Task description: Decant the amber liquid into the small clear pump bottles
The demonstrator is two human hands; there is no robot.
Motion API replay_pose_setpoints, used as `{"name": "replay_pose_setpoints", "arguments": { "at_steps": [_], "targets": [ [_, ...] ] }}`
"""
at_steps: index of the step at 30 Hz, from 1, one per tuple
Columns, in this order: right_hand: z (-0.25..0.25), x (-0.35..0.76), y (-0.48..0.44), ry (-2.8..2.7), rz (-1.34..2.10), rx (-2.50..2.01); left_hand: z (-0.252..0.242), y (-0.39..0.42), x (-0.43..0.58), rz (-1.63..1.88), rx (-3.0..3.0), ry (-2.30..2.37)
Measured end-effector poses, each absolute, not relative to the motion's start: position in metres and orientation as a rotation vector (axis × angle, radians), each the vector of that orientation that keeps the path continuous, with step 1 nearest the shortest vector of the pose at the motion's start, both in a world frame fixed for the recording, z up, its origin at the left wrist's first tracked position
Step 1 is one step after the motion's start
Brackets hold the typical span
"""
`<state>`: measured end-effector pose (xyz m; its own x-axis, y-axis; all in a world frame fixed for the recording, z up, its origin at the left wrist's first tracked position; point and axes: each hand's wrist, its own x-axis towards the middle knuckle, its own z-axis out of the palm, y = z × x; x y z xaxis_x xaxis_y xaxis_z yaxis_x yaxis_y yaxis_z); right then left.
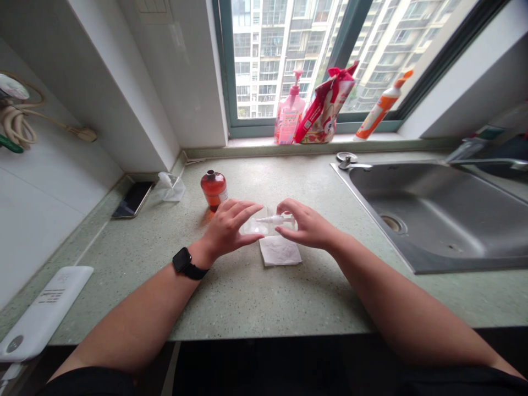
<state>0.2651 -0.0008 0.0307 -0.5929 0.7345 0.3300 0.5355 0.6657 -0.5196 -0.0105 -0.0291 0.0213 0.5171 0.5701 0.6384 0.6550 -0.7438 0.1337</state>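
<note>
A clear square pump bottle (248,225) with a white pump (270,219) lies on its side on the counter between my hands. My left hand (227,224) is at its left end, thumb and fingers spread apart around the clear body. My right hand (304,223) is at the pump side, with fingers curved and a gap between thumb and forefinger. Whether either hand touches the bottle is hard to make out. A folded white tissue (280,251) lies just in front. Behind my left hand stands an amber bottle (213,190) without a cap, partly filled with liquid.
A small clear container (171,188) and a phone (132,199) are at the back left. A white power bank (45,313) lies front left. The steel sink (449,220) is on the right. A pink pump bottle (289,118), red bag (328,107) and orange bottle (379,113) line the windowsill.
</note>
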Motion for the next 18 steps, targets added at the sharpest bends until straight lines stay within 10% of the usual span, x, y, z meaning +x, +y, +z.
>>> {"name": "replay_pose_setpoints", "arguments": {
  "at_steps": [18],
  "targets": [
    [0.0275,0.2641,0.0002,-2.346,0.513,-0.987,0.0207,-0.0293,-0.0116,-1.017,-2.603,-1.055]
  ]
}}
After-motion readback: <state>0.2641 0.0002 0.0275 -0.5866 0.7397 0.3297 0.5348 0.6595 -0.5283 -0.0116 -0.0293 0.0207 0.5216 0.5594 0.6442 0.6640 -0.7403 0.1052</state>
